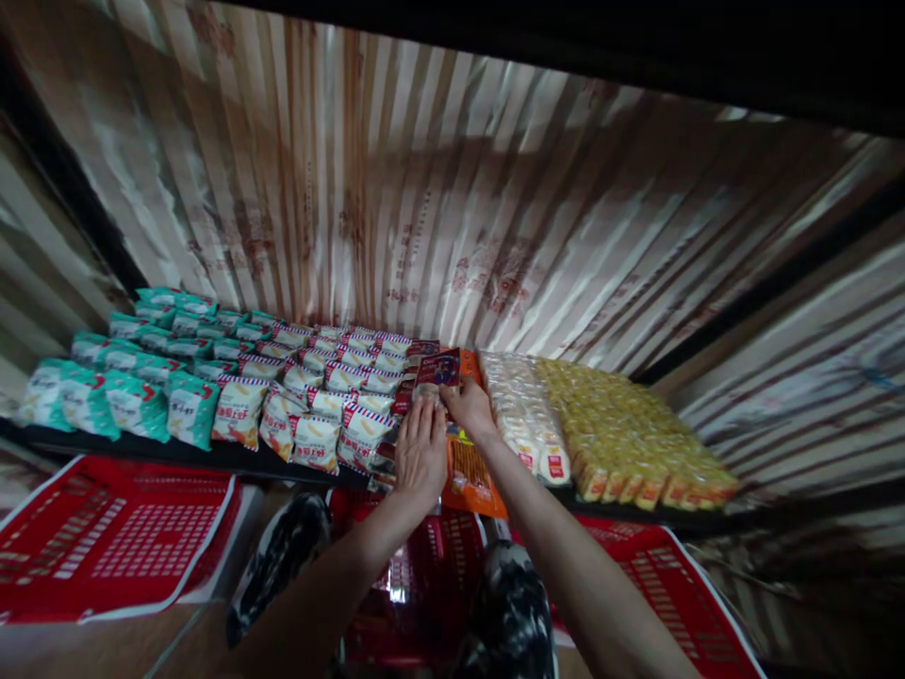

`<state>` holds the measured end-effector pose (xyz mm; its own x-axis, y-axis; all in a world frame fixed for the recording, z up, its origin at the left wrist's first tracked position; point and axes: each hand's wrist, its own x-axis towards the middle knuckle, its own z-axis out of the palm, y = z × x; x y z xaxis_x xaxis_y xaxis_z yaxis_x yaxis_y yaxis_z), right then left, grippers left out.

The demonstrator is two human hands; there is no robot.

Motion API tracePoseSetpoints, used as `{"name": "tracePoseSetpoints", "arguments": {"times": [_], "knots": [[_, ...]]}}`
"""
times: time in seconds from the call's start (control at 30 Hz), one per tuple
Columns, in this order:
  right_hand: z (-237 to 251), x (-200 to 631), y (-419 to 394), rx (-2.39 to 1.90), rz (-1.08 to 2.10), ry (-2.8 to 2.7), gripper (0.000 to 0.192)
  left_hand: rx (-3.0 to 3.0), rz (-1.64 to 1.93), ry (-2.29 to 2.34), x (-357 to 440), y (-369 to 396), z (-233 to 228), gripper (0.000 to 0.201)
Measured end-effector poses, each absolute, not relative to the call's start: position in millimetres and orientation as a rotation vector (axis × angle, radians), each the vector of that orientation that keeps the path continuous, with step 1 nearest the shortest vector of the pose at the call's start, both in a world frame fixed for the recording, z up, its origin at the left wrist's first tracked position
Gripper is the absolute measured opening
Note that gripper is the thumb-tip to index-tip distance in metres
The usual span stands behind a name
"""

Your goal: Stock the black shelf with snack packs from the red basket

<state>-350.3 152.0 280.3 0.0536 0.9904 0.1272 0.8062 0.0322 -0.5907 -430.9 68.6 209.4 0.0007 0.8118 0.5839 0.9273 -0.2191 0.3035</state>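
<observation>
My left hand (pixel 419 451) lies with fingers stretched out and together over the narrow row of dark red packets, partly covering them. Just to its right, my right hand (pixel 468 405) has its fingers closed at the lower right edge of a dark red snack packet (pixel 439 366). Its fingertips are partly hidden. Below the wrists shows an orange snack bag (pixel 472 471) with a clear window of brown sticks. Left of my hands stand rows of white snack bags (pixel 364 436) with striped tops.
Teal snack bags (pixel 134 404) fill the shelf's left end. White-wrapped packs (pixel 519 405) and yellow packs (pixel 629 429) are to the right. Red baskets (pixel 120 528) sit below the black shelf edge (pixel 269 464). A pleated curtain (pixel 396 189) hangs behind; a dark beam (pixel 636 57) crosses above.
</observation>
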Motion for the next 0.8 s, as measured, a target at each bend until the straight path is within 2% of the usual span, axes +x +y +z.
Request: {"name": "tracePoseSetpoints", "arguments": {"times": [0.33,0.5,0.7,0.8], "knots": [[273.0,-370.6,201.1,-1.9,0.386,-1.88,0.061,-2.042,-0.875,-2.181,-427.9,110.5,212.0,0.048],[271.8,-371.6,207.0,-1.959,0.306,-2.021,0.054,-2.013,-0.834,-2.253,-429.0,119.1,210.3,0.046],[281.5,-365.9,205.8,-2.088,-0.003,-2.219,0.04,-2.069,-0.849,-2.218,-432.2,120.5,204.6,0.045],[281.5,-368.0,208.4,-2.0,-0.13,-2.305,0.035,-2.088,-0.847,-2.213,-431.9,120.4,202.1,0.044]]}}
